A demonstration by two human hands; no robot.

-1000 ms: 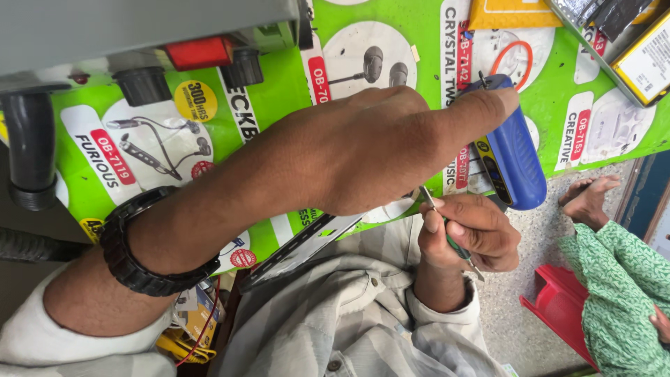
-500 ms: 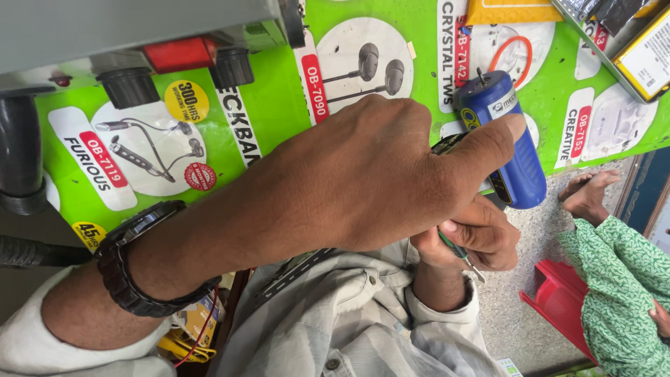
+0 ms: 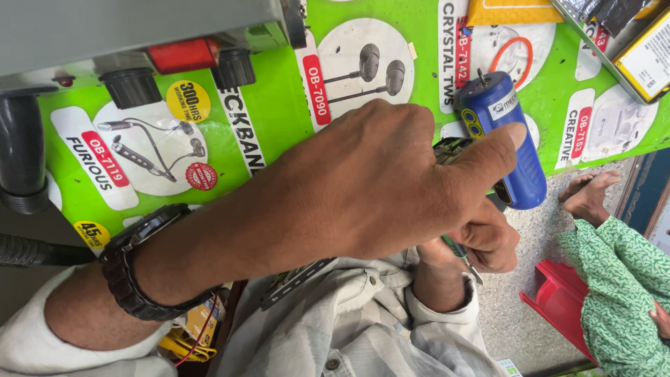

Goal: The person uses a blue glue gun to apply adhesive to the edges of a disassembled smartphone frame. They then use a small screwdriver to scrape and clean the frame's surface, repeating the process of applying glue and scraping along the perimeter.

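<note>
The left hand lies across the middle of the view, back side up, with the fingers curled down and the thumb stretched out. The thumb tip presses on the side of a blue cylindrical plastic tool with a thin metal tip at its top end. What the curled fingers hold under the palm is hidden, so I cannot tell if they grip something. A black wristwatch with a link band sits on this wrist.

The right hand is just below the left one, partly covered by it. Its fingers are closed around a thin green-handled metal pick, whose point comes out under the hand.

The blue tool lies near the front edge of the green printed counter mat showing pictures of earphones. At the left back edge stands a grey machine with black round knobs and a red part. At the right back corner is a metal tray. Beyond the front edge, a bare foot and green patterned cloth of another person are beside a red plastic stool.
</note>
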